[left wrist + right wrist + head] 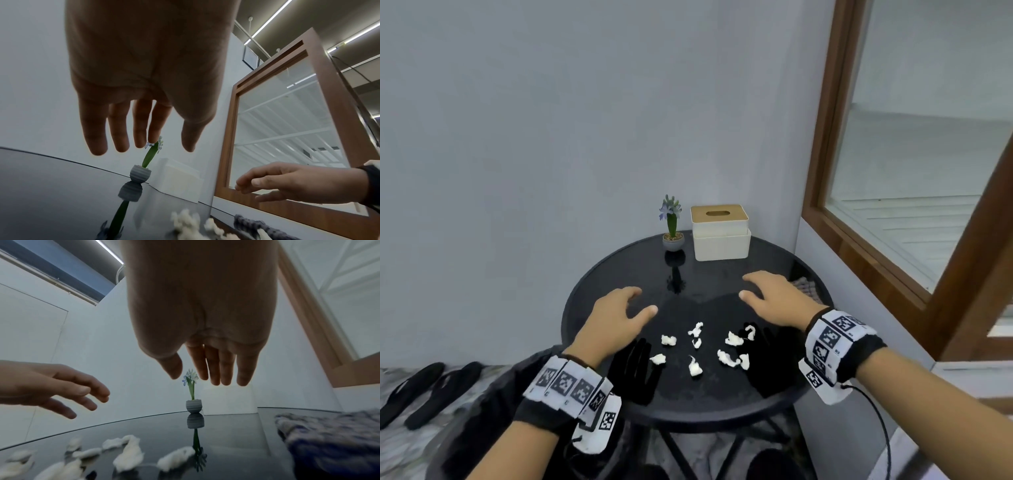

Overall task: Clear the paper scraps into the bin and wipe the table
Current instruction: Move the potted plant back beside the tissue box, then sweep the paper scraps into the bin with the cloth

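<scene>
Several white paper scraps [695, 366] lie scattered on the near half of a round black glass table [722, 407]; they show again in the right wrist view as paper scraps [128, 452]. My left hand [619, 317] hovers above the table just behind the scraps, fingers relaxed and spread, holding nothing. My right hand [770, 298] hovers to the right at the same height, also relaxed with nothing in it. A grey knitted cloth [806, 287] lies at the table's right edge, partly hidden behind my right hand; the right wrist view shows the cloth [333, 439] more fully.
A small potted flower [672, 226] and a white tissue box with a wooden lid [720, 233] stand at the table's back. A wood-framed window [893, 205] is on the right. Black sandals [428, 390] lie on the floor at left. No bin shows.
</scene>
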